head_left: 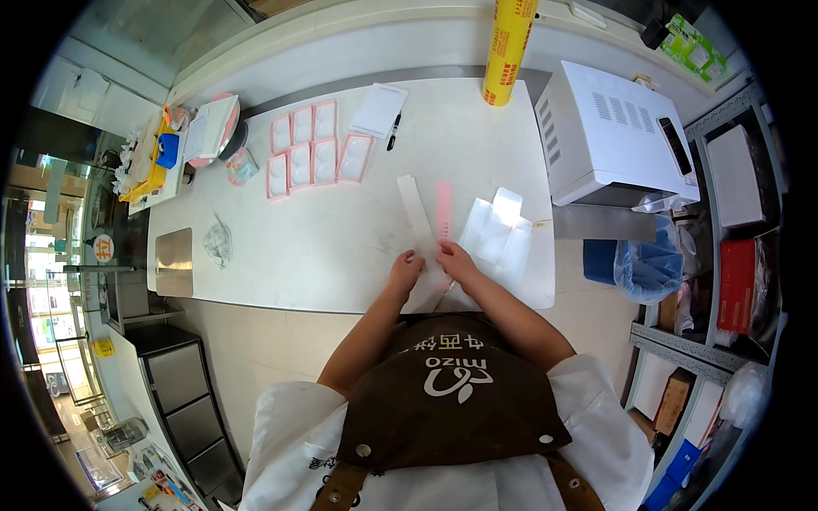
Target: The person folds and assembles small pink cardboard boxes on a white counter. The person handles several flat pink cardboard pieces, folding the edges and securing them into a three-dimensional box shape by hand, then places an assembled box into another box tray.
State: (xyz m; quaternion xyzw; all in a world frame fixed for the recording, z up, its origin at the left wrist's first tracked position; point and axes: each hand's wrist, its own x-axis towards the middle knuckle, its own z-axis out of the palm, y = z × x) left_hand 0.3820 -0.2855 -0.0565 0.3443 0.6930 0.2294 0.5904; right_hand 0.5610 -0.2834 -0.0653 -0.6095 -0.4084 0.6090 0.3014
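Observation:
A long white paper strip point(413, 204) slants up the table in front of me. My left hand point(406, 272) has its fingers closed at the strip's left edge near the lower end. Beside it lies a narrow pink strip point(444, 209) with small markings. The curled fingers of my right hand point(458, 261) pinch at the pink strip's lower part, close to the white one. Between my hands the strips' near ends overlap and are partly hidden. Right of them sits an unfolded white box point(498, 234) with its flaps spread.
Several pink-rimmed trays point(300, 166) stand in two rows at the back left, near white paper point(378, 109) and a black marker point(394, 132). A crumpled clear plastic bag point(218, 242) lies left. A yellow roll point(509, 51) and a white microwave point(609, 128) stand back right.

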